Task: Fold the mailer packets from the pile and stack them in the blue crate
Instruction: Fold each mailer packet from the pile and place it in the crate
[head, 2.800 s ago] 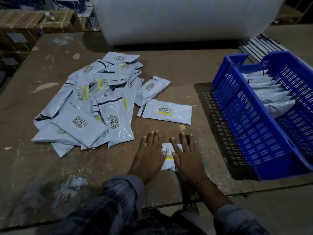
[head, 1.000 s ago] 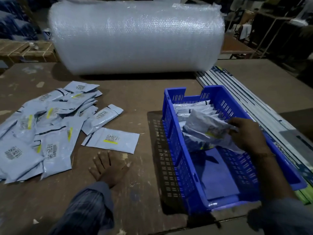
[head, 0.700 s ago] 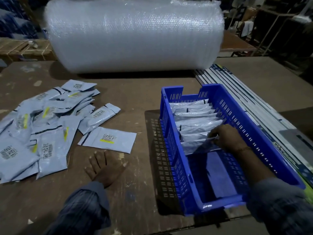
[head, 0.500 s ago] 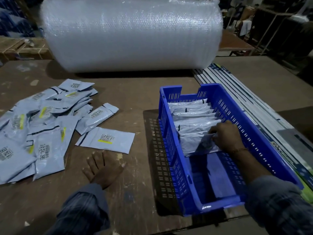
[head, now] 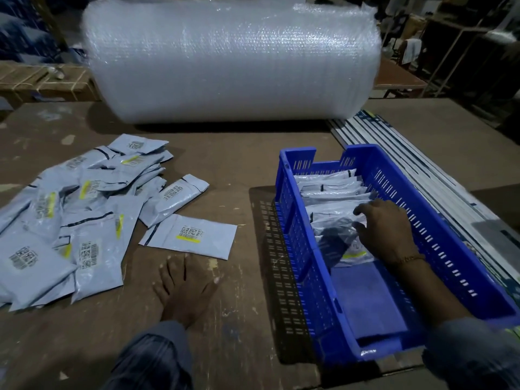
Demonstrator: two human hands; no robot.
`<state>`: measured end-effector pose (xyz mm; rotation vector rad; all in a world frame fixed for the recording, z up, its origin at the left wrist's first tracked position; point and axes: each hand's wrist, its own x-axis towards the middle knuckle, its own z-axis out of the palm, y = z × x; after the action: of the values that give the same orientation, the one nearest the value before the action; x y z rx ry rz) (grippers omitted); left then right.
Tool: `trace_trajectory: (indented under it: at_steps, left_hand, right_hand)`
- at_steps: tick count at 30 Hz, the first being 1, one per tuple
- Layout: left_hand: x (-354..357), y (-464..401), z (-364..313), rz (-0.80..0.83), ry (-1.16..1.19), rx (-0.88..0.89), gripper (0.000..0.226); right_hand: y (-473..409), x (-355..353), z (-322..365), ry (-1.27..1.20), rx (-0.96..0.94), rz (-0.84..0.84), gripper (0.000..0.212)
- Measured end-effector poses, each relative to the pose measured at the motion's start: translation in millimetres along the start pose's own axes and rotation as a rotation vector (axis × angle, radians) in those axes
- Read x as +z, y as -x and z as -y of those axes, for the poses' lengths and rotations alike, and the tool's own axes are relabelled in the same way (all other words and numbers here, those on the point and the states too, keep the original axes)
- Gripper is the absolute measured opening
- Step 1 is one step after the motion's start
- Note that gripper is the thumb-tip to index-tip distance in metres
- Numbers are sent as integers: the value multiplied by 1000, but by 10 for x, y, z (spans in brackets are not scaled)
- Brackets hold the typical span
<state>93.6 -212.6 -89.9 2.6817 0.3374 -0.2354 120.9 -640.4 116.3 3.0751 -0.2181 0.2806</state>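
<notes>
Mailer packets (head: 84, 218), glossy grey plastic, lie heaped left on the scuffed brown surface (head: 230, 164); folded ones stand in the perforated blue crate (head: 450, 243), right hand (head: 385, 229) pressing them, fingers relaxed; left hand (head: 184, 288) flat; bubble-wrap roll (head: 230, 60) far.

From my seat, the pile of packets (head: 76, 218) lies left on the table (head: 230, 170), the crate (head: 439, 229) right. One packet (head: 191, 235) sits between them, the bubble-wrap roll (head: 230, 60) far behind. Folded packets (head: 329, 190) stand, I think, in the crate's far half.
</notes>
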Motion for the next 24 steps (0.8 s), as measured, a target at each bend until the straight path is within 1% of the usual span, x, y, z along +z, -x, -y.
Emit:
trace_trajectory:
  at_steps: [3, 5, 8, 10, 11, 14, 16, 18, 22, 24]
  left_hand:
    - [-58, -2, 295, -54, 72, 122, 104]
    - [-165, 7, 546, -60, 143, 195, 99]
    - [-414, 88, 729, -89, 150, 345, 92]
    - [-519, 70, 828, -75, 171, 351, 84]
    - [-547, 42, 906, -73, 161, 365, 79]
    - [-444, -126, 1245, -80, 34, 509, 68]
    - [-402, -197, 1372, -63, 38, 512, 64]
    - [-413, -194, 1354, -66, 63, 511, 62]
    - [-433, -161, 1322, -109, 73, 526, 60]
    - [-426, -152, 1316, -126, 73, 523, 58]
  right_hand:
    - [141, -392, 595, -132, -81, -87, 29]
    - [263, -622, 1038, -242, -172, -94, 27]
    - [390, -808, 1602, -336, -281, -20, 25]
    - [446, -773, 1932, -363, -334, 58, 24]
    - [471, -705, 2096, -368, -352, 109, 26]
    - [512, -291, 2553, -332, -359, 259, 38]
    - [486, 85, 2792, -312, -334, 364, 42]
    - [432, 444, 2959, -289, -299, 449, 50]
    - [389, 1031, 3126, -177, -312, 494, 74]
    - [418, 1248, 3162, -96, -314, 477, 75]
